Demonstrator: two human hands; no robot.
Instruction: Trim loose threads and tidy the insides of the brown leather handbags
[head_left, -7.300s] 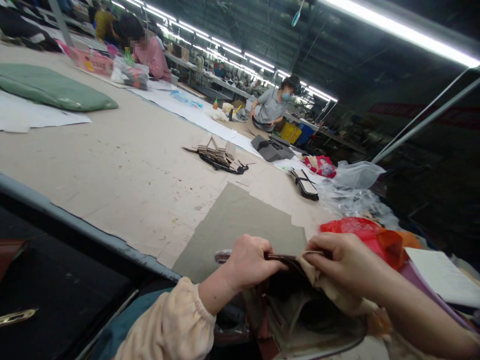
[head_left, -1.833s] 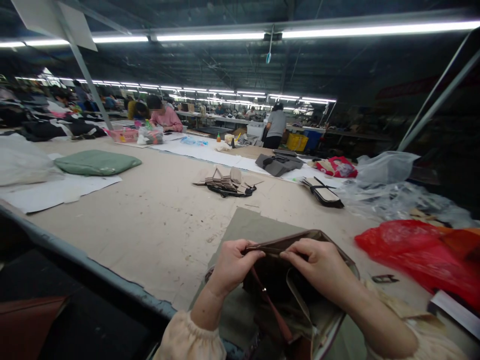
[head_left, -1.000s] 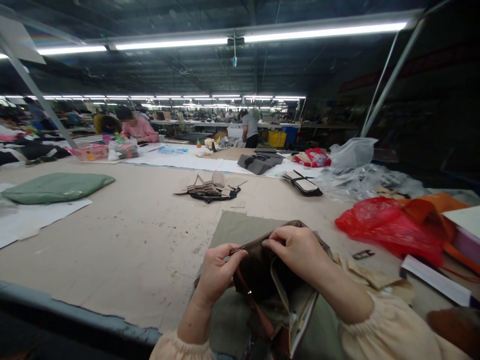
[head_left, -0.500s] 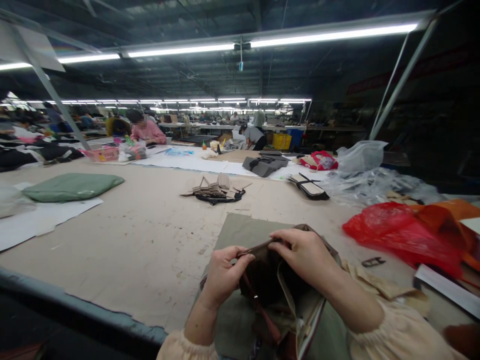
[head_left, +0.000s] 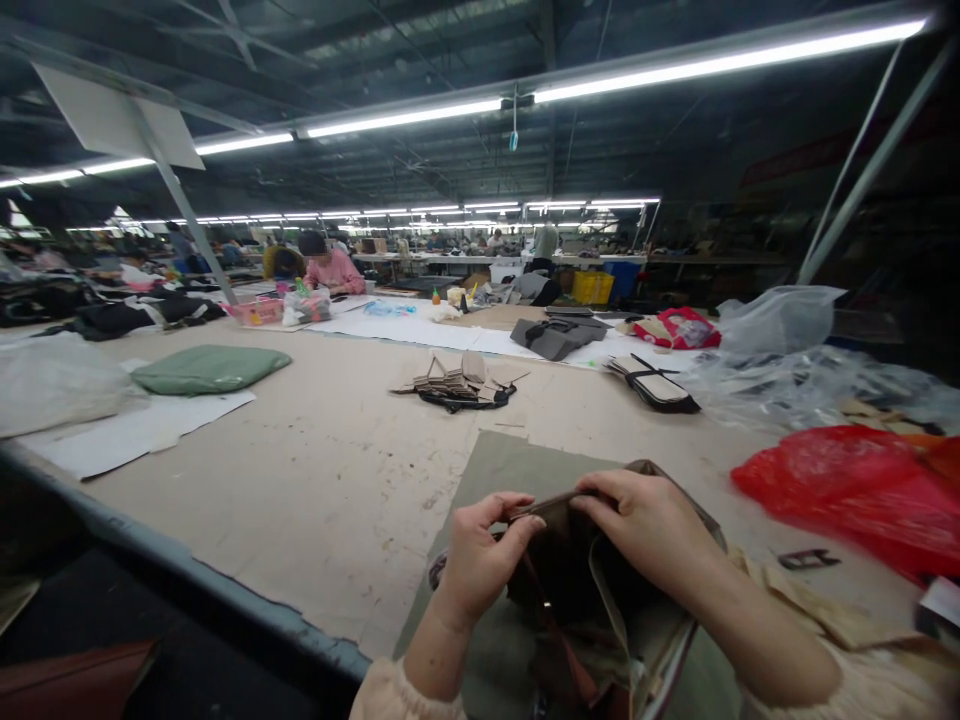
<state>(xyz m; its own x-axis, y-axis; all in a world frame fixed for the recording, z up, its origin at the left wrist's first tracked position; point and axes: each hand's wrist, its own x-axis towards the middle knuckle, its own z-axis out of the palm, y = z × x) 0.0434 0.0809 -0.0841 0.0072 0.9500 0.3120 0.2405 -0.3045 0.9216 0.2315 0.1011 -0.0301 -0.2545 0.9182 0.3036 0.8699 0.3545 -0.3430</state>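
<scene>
A dark brown bag (head_left: 555, 590) lies with its mouth facing me, its lining and a reddish-brown strap (head_left: 574, 660) showing inside. My left hand (head_left: 487, 545) pinches the left part of the bag's upper edge between thumb and fingers. A short way to the right, my right hand (head_left: 645, 520) grips the same edge, thumb underneath. The stretch of rim between both hands is held up. Beneath the bag spreads a grey-green sheet (head_left: 502, 465) on the table. The lower part of the bag runs out of the picture.
On the table (head_left: 300, 490) are a stack of beige pieces (head_left: 457, 380), a green folded bundle (head_left: 214, 368), a black-and-cream bundle (head_left: 652, 383), a red plastic bag (head_left: 840, 485) and small thread snips (head_left: 808, 560). A person in pink (head_left: 334, 270) sits beyond.
The view has swung left, so everything sits farther right in the picture. Both hands keep their hold on the bag's edge, with little change in their grip.
</scene>
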